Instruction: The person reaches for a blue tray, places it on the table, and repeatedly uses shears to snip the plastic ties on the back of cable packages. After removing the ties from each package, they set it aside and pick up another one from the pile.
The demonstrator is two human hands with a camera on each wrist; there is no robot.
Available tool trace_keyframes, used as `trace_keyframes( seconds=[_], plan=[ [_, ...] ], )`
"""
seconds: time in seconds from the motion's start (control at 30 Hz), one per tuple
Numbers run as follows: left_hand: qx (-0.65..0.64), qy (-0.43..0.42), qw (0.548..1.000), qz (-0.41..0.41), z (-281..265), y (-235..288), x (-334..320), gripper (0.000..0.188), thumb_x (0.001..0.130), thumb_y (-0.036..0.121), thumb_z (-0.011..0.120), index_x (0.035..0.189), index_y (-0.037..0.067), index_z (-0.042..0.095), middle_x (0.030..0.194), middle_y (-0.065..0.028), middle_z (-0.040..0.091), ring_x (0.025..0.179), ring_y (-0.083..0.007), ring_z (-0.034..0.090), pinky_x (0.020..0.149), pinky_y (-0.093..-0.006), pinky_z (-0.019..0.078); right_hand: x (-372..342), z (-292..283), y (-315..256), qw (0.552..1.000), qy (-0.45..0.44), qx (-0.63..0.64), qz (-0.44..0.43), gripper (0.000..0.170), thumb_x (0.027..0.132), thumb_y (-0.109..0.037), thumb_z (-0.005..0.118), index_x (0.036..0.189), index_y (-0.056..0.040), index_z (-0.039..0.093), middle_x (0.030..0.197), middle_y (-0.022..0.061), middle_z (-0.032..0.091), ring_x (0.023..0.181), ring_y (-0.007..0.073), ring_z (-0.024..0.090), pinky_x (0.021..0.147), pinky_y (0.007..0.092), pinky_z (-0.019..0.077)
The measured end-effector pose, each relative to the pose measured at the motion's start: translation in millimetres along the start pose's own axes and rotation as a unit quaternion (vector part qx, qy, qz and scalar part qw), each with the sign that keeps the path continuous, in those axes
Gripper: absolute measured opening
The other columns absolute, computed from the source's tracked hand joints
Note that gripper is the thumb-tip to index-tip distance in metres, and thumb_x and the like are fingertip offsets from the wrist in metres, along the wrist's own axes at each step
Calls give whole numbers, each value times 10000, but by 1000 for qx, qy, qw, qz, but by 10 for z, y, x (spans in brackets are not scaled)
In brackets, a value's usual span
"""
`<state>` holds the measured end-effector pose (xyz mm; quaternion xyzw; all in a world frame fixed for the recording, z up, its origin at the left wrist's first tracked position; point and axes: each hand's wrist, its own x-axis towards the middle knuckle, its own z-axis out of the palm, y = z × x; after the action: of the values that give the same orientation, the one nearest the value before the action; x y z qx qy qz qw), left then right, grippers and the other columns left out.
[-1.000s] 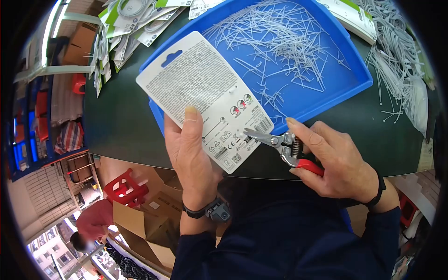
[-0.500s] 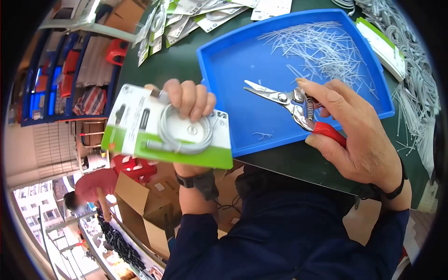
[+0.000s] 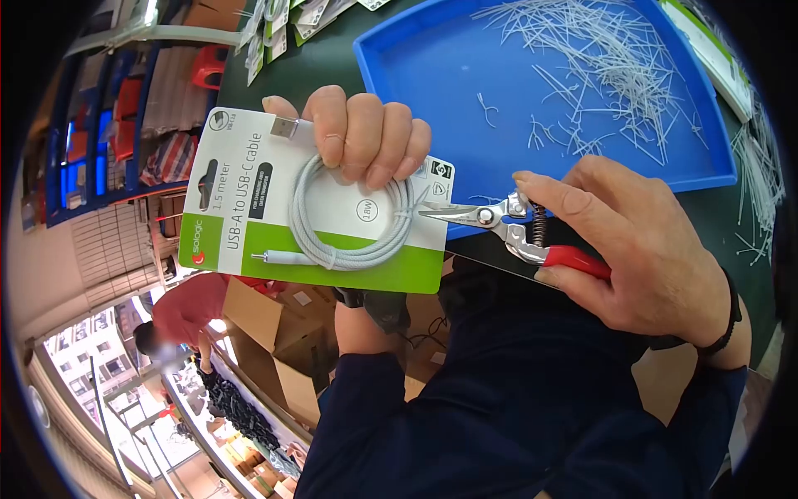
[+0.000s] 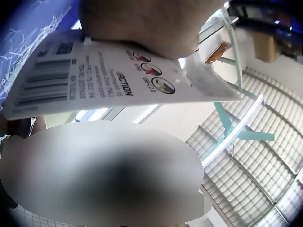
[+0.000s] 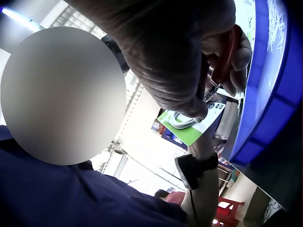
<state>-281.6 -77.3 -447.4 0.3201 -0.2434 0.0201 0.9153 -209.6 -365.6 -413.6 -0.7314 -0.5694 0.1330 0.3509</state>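
Note:
My left hand (image 3: 366, 137) grips a white and green card (image 3: 237, 162), its fingers curled over the top edge. A coiled grey USB cable (image 3: 301, 204) is fastened on the card's front, which faces up in the head view. Printed text and a barcode on the card's back (image 4: 109, 90) show in the left wrist view. With my right hand (image 3: 640, 249) I hold red-handled snips (image 3: 528, 241), thumb and fingers around the handles. The blade tips are right at a small white cable tie (image 3: 405, 212) on the coil's right side.
Behind the hands, a blue tray (image 3: 432, 83) contains many loose white cable ties (image 3: 615, 75). More carded cables (image 3: 312, 17) lie at the back left, and bundled cables (image 3: 752, 175) at the right. Cardboard boxes (image 3: 258, 316) and another person (image 3: 187, 308) are at lower left.
My left hand has flipped the card from its printed back to the cable side and shifted it left. The snips have moved away and then come down to the coil's right side.

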Motion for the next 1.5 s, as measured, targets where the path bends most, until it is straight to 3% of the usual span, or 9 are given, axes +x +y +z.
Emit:
trace_keyframes(
  seconds=[0.3, 0.4, 0.6, 0.8, 1.03, 1.13, 1.3, 1.43, 1.5],
  plan=[
    [-12, 30, 999, -6, 58, -116, 15, 668, 1146, 555, 168, 867, 104, 575, 686, -13, 510, 648, -161, 483, 719, -357, 459, -29, 22, 1, 1000, 7, -14, -1, 776, 691, -103, 883, 1415, -61, 606, 999, 118, 610, 833, 276, 627, 690, 382, 513],
    [4, -11, 999, -36, 8, -80, 41, 705, 1141, 569, 146, 863, 97, 588, 694, -22, 525, 651, -169, 500, 714, -361, 467, -38, 6, -2, 1000, -1, -26, -3, 767, 701, -95, 872, 1420, -69, 607, 1001, 115, 611, 834, 267, 629, 688, 378, 513],
    [55, -25, 995, -76, 96, -35, 101, 600, 1164, 477, 225, 818, 111, 552, 665, -8, 504, 646, -143, 479, 719, -334, 449, -52, -23, 30, 999, -10, -46, -26, 716, 734, -74, 841, 1414, -71, 614, 956, 107, 612, 798, 256, 628, 661, 364, 505],
    [16, 24, 999, -14, 6, -127, 19, 688, 1147, 548, 192, 836, 87, 597, 674, -31, 526, 656, -185, 504, 731, -376, 452, -51, -75, 62, 998, 5, -66, -12, 662, 749, -72, 840, 1374, -46, 623, 908, 107, 607, 746, 255, 620, 633, 354, 503],
    [-80, 78, 992, 51, 66, -598, 44, 612, 1159, 488, 228, 812, 118, 569, 672, -19, 508, 704, -179, 477, 777, -371, 435, 95, 61, 203, 983, 102, 149, 27, 483, 766, -115, 904, 1125, -22, 595, 951, 114, 641, 813, 287, 665, 730, 360, 543],
    [-172, 142, 973, 62, 223, -928, 72, 595, 1159, 482, 241, 795, 127, 550, 669, -11, 475, 707, -170, 441, 791, -362, 423, 132, 210, 315, 977, 140, 162, -25, 474, 779, -128, 915, 1095, -30, 576, 959, 119, 648, 823, 290, 668, 754, 372, 550],
    [-244, 253, 934, 60, 522, -1049, 161, 591, 1154, 498, 256, 751, 137, 493, 641, 2, 398, 677, -163, 393, 741, -333, 403, 95, 263, 333, 972, 121, 203, 0, 417, 767, -58, 876, 1073, -32, 594, 914, 113, 662, 757, 293, 693, 698, 353, 560],
    [-153, 213, 965, 26, 422, -941, 116, 607, 1153, 509, 256, 711, 136, 441, 613, 4, 363, 642, -160, 357, 657, -336, 367, 153, 149, 218, 965, 97, 242, -10, 292, 786, 18, 786, 1007, -44, 606, 848, 106, 649, 749, 283, 703, 669, 359, 559],
    [-92, 222, 971, 20, 443, -819, 53, 622, 1154, 510, 241, 708, 129, 447, 611, 0, 377, 637, -161, 351, 642, -336, 357, 173, 101, 180, 977, 60, 207, 10, 329, 782, 40, 755, 1044, -44, 576, 870, 152, 686, 783, 353, 709, 650, 406, 550]
  ],
)
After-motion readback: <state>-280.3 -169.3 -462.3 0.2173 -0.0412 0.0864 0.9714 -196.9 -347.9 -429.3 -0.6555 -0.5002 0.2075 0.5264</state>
